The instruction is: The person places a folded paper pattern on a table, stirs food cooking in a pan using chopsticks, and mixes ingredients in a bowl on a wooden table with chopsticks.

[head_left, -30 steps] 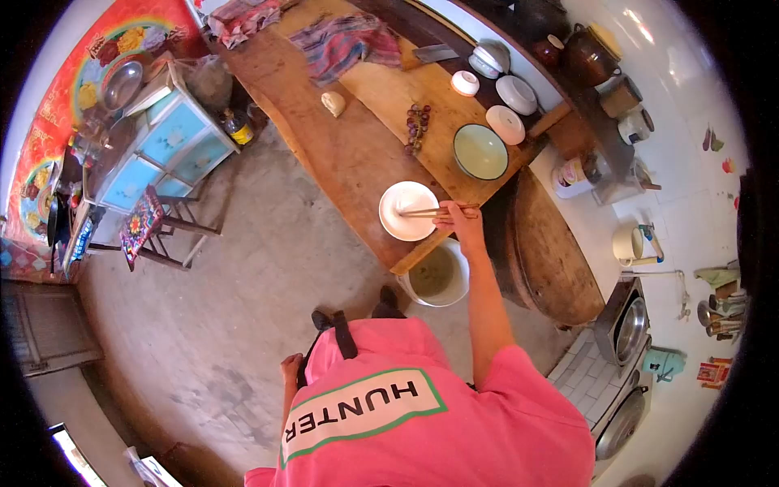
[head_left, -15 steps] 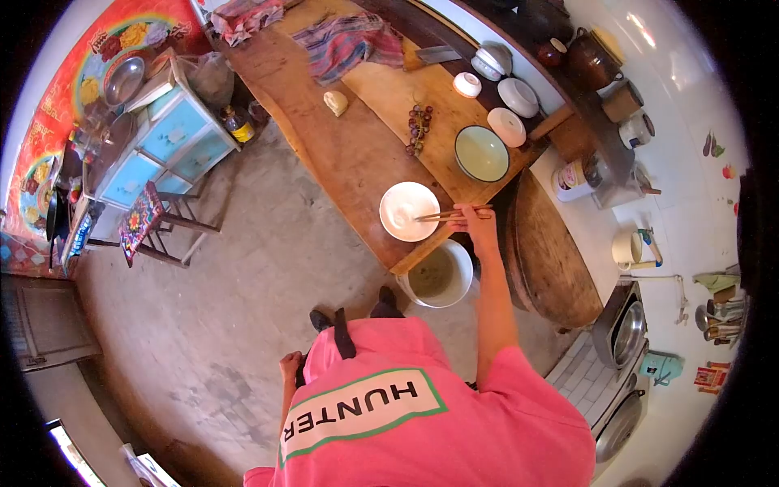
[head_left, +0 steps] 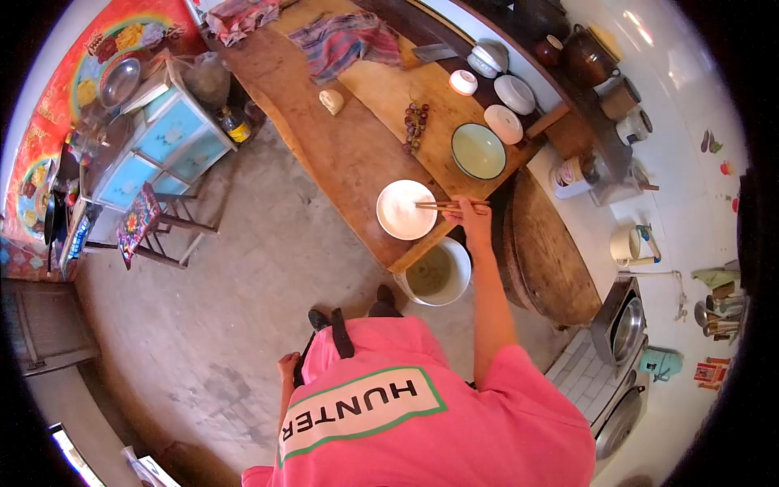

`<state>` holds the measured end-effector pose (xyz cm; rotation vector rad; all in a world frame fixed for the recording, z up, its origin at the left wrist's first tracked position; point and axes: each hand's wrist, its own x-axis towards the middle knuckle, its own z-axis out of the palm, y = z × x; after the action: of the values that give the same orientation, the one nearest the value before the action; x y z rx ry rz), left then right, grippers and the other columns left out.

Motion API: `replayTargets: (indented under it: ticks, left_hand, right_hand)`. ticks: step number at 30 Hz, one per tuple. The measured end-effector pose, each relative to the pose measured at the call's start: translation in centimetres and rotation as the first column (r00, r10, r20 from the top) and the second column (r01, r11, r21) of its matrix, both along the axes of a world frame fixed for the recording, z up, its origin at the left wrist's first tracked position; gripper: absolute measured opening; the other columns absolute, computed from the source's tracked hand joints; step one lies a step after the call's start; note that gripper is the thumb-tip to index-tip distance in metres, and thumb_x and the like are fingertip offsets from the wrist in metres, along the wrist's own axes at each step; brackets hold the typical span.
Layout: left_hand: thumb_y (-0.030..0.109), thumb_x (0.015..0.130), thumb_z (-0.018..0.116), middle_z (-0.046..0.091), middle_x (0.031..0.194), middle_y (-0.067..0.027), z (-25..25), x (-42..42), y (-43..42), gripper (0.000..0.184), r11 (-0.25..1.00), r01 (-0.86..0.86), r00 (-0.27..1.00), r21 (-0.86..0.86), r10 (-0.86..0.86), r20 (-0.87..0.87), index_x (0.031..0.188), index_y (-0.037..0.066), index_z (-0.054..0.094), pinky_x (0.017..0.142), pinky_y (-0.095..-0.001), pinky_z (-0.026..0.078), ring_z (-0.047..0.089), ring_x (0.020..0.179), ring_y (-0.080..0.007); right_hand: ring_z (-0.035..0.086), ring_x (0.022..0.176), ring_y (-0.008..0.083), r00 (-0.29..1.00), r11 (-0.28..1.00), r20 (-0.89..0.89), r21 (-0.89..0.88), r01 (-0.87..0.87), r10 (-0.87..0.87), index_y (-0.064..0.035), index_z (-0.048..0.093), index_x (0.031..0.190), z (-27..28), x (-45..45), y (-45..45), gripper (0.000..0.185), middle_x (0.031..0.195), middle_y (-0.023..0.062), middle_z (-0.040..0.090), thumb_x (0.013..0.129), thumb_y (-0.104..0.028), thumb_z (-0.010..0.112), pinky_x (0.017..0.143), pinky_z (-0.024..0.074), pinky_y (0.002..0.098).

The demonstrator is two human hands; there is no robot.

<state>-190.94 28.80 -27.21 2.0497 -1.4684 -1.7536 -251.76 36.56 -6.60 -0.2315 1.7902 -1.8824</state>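
Observation:
My right hand (head_left: 468, 214) is closed round a pair of wooden chopsticks (head_left: 438, 206), whose tips reach left into a white bowl (head_left: 393, 230). Pale contents lie in the bowl, too washed out to name. The bowl stands at the near corner of the wooden table (head_left: 324, 154). Below that corner, a white bucket (head_left: 464, 280) with murky liquid is on the floor. Low at my side, away from the table, hangs my left hand (head_left: 288, 363). Its fingers look curled, and nothing shows in them.
A green-rimmed basin (head_left: 479, 152) with pale liquid, grapes (head_left: 415, 128) and a pale lump (head_left: 331, 101) lie on the table. A cleaver (head_left: 434, 52), cloth (head_left: 349, 45) and stacked bowls sit farther back. Round wooden boards (head_left: 548, 252) stand at right; a stool (head_left: 154, 223) is at left.
The chopsticks have turned a little and their tips have shifted upward within the bowl, my right hand moving slightly up with them. The whole view has shifted slightly.

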Motion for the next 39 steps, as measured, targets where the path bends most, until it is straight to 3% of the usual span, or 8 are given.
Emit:
replayTargets:
  ticks: [4,8,13,17,22,26,29,39]
  left_hand:
    - [0.019,0.079,0.067,0.069,0.079,-0.0063,1.2,-0.3,0.4,0.024,0.975,0.118,0.986,-0.186,-0.137,-0.092,0.091,-0.002,0.070,0.063,-0.0264,0.050,0.062,0.068,-0.0122]
    - [0.018,0.079,0.068,0.069,0.080,-0.0071,2.5,-2.1,-0.5,0.026,0.962,0.257,0.953,-0.093,-0.236,0.189,0.093,-0.004,0.069,0.063,-0.0267,0.050,0.062,0.068,-0.0126]
    - [0.018,0.081,0.067,0.069,0.079,-0.0085,1.7,-0.7,0.1,0.026,0.997,0.018,0.993,-0.075,-0.027,-0.112,0.093,-0.005,0.068,0.064,-0.0272,0.051,0.063,0.067,-0.0134]
    - [0.016,0.081,0.067,0.069,0.077,-0.0081,4.0,-3.3,-0.9,0.023,0.972,0.220,0.942,-0.080,-0.190,0.277,0.092,-0.004,0.069,0.062,-0.0270,0.051,0.063,0.066,-0.0136]
    - [0.019,0.081,0.067,0.068,0.077,-0.0071,0.2,-0.5,0.3,0.025,0.956,0.210,0.977,-0.205,-0.213,0.008,0.092,-0.004,0.069,0.062,-0.0266,0.050,0.062,0.066,-0.0125]
    - [0.018,0.081,0.065,0.068,0.075,-0.0063,3.8,-2.7,0.0,0.024,0.997,0.018,0.999,-0.078,-0.013,0.052,0.092,-0.003,0.070,0.060,-0.0256,0.050,0.060,0.065,-0.0111]
    - [0.017,0.080,0.065,0.068,0.076,-0.0063,0.3,-0.7,0.3,0.024,0.929,0.243,0.966,-0.277,-0.259,-0.021,0.092,-0.003,0.070,0.060,-0.0250,0.049,0.060,0.065,-0.0105]
    - [0.019,0.080,0.066,0.068,0.076,-0.0067,4.4,-3.1,-0.2,0.028,0.989,0.097,0.995,-0.115,-0.097,0.005,0.093,-0.005,0.068,0.060,-0.0250,0.049,0.059,0.064,-0.0105]
  right_hand:
    - [0.068,0.068,0.0234,0.995,0.995,0.034,0.031,-0.091,0.090,0.0074,0.064,0.097,0.9,1.5,-0.7,0.026,0.082,0.0173,0.067,0.091,-0.016,0.055,0.062,0.0577,0.0288]
    - [0.068,0.067,0.0230,0.998,0.991,0.002,0.123,-0.056,0.057,0.0073,0.064,0.096,1.2,-0.4,0.6,0.026,0.081,0.0168,0.067,0.090,-0.016,0.055,0.062,0.0577,0.0290]
    - [0.068,0.069,0.0226,1.000,1.000,0.018,-0.013,0.000,0.000,0.0074,0.064,0.093,0.7,0.9,-1.2,0.024,0.081,0.0161,0.067,0.091,-0.014,0.054,0.063,0.0576,0.0298]
    - [0.068,0.066,0.0224,0.993,0.988,0.058,0.104,-0.110,0.105,0.0077,0.064,0.094,1.9,1.0,-0.5,0.024,0.080,0.0166,0.067,0.091,-0.014,0.055,0.061,0.0577,0.0293]
    - [0.068,0.066,0.0227,0.999,0.996,-0.038,0.094,-0.009,0.012,0.0079,0.064,0.095,1.6,-0.3,-0.2,0.025,0.081,0.0167,0.067,0.091,-0.015,0.055,0.059,0.0573,0.0291]
    - [0.068,0.068,0.0233,0.991,0.992,0.076,0.064,-0.111,0.106,0.0080,0.063,0.098,1.4,1.3,-1.4,0.027,0.081,0.0168,0.067,0.092,-0.017,0.055,0.059,0.0573,0.0293]
    - [0.067,0.065,0.0220,0.991,0.987,0.069,0.100,-0.125,0.118,0.0069,0.065,0.093,1.7,0.2,0.0,0.023,0.077,0.0146,0.066,0.089,-0.015,0.059,0.057,0.0568,0.0285]
    - [0.067,0.064,0.0214,0.990,0.987,0.036,0.078,-0.142,0.140,0.0067,0.065,0.094,2.5,1.7,-1.7,0.023,0.081,0.0151,0.066,0.089,-0.014,0.056,0.058,0.0567,0.0276]
